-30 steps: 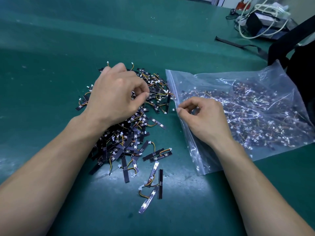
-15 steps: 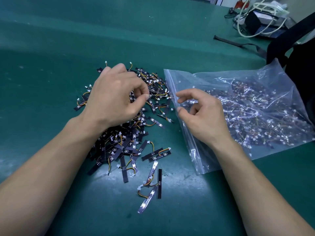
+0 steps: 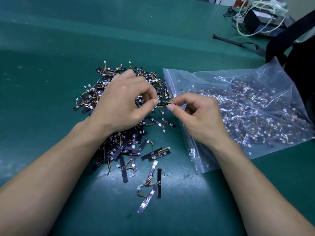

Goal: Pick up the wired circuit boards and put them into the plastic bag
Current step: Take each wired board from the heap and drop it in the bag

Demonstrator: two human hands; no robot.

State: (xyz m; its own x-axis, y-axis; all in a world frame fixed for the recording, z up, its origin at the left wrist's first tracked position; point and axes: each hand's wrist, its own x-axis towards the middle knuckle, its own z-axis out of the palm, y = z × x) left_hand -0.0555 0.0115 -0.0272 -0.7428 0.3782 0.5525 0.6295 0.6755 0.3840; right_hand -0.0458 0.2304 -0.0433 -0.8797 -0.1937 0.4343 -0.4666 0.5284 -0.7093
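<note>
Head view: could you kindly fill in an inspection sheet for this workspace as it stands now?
Surface: green mat, dusty patches, glare near front.
Job's things: pile of wired circuit boards left of plastic bag, which lies flat, many boards inside.
Clutter: black strap at far right.
Grippers: left hand and right hand both pinch one wired board by the bag's mouth.
Cables: white cable loops over a black box.
Surroundings: dark object at right edge, unidentifiable.
</note>
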